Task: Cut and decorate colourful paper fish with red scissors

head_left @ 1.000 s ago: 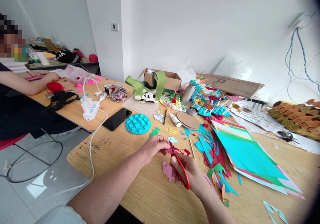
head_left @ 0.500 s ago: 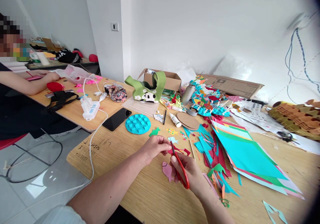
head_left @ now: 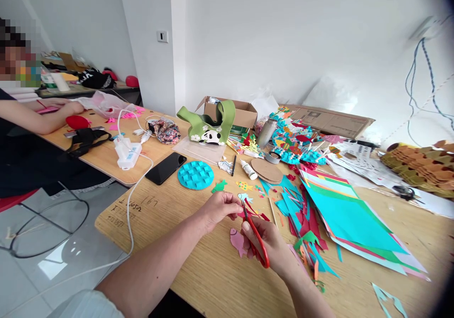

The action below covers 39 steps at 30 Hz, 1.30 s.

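My right hand [head_left: 271, 249] grips red-handled scissors [head_left: 256, 237], blades pointing up toward a small red paper piece [head_left: 251, 212]. My left hand [head_left: 222, 208] pinches that red piece at the blade tips. A pink paper fish [head_left: 237, 240] lies on the wooden table [head_left: 213, 280] just below my hands. Small cut fish, a green one [head_left: 220, 185], a yellow one [head_left: 244, 185] and a pale blue one [head_left: 244, 197], lie a little beyond my left hand.
A stack of coloured paper sheets [head_left: 351, 219] and scraps [head_left: 298, 214] lies to the right. A teal round mat [head_left: 196, 175], black phone [head_left: 165, 167], glue bottle [head_left: 248, 170], green bag [head_left: 209, 124] and cardboard box [head_left: 241, 112] sit beyond. Another person's arm [head_left: 31, 117] rests on the left table.
My hands and the scissors have barely shifted; the red piece stays pinched at the blades. The view has tilted very slightly.
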Available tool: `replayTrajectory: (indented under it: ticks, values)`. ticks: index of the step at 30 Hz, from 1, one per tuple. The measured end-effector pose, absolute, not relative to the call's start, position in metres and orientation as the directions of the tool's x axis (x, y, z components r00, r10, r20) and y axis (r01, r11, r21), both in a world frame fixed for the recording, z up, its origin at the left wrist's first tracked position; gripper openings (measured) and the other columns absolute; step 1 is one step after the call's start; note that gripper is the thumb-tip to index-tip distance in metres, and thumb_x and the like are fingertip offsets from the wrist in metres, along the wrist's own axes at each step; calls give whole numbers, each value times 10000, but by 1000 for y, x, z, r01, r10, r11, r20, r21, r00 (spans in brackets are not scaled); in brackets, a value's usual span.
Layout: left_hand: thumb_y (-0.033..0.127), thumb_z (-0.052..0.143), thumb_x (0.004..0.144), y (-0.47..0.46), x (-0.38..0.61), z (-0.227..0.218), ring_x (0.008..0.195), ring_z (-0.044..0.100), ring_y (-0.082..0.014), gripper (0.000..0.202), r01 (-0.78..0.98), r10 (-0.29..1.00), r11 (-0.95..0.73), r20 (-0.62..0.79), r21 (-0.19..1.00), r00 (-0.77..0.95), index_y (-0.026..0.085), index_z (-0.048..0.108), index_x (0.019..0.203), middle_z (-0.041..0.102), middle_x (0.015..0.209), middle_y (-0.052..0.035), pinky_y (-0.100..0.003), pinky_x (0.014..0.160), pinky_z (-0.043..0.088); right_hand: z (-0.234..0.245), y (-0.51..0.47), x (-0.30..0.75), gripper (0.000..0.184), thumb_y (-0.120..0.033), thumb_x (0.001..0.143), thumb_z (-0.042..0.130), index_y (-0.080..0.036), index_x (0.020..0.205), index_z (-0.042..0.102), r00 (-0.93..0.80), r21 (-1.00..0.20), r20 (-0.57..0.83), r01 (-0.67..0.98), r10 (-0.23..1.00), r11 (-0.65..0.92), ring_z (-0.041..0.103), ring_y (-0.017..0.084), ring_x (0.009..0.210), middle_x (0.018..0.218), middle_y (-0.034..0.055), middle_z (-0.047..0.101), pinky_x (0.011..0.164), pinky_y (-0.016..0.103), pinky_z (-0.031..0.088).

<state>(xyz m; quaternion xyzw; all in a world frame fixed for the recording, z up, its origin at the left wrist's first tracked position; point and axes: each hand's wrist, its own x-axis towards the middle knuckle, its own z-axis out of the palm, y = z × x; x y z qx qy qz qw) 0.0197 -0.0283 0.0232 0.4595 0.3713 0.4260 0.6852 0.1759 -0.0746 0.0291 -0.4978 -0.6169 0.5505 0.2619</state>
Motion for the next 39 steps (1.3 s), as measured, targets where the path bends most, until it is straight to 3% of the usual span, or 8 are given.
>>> replayTrajectory:
  ticks: [16, 39]
  values:
    - [297, 644, 574, -29, 18, 26, 520, 495, -93, 184, -254, 904, 289, -176, 923, 389, 131, 591, 635, 583, 594, -3, -249, 557, 377, 31, -74, 178, 433, -601, 751, 583, -195, 657, 467, -351, -933, -230, 345, 908, -103, 524, 110, 397, 513, -18, 574, 389, 213, 351]
    - [276, 676, 566, -29, 19, 24, 521, 481, -84, 184, -215, 920, 216, -125, 952, 371, 127, 582, 622, 563, 573, 15, -243, 560, 367, 31, -74, 178, 398, -553, 768, 595, -175, 685, 502, -350, -927, -258, 352, 901, -128, 531, 105, 410, 528, -15, 579, 398, 200, 373]
